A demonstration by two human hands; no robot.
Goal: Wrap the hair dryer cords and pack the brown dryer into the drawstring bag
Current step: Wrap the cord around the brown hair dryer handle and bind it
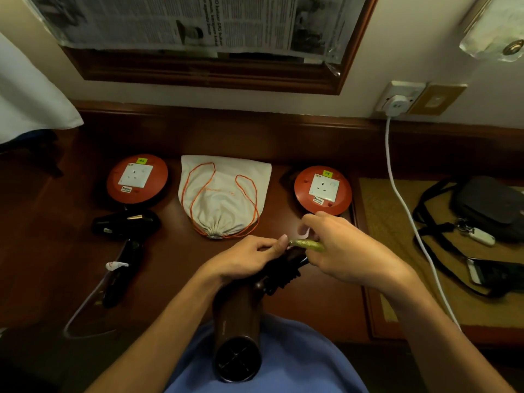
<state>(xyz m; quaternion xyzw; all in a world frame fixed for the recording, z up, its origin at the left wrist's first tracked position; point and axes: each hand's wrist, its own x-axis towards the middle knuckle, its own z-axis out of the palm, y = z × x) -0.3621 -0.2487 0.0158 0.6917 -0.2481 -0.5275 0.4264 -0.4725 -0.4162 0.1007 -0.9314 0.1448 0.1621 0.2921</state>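
While the white drawstring bag [224, 194] lies cinched shut at the middle of the wooden desk [320, 302], I hold the brown dryer [236, 330] at its near edge, nozzle toward my lap, in the head view. My left hand [246, 259] is curled round the handle and the dark bundled cord [283, 272], thumb pressing the bundle down. My right hand [343, 248] pinches a green tie [307, 244] just above that bundle, apparently to bind it.

I judge the dryer body rigid, smooth and moderately heavy, best held by the handle or barrel; the cord looks springy and may uncoil if my thumb lifts before the tie is fastened. The bag looks soft and limp, so its mouth will need loosening by the orange drawstring [249, 199].

To the left, a black dryer [124, 225] lies with a pale cord trailing off. Two red socket reels [137, 178] flank the bag.
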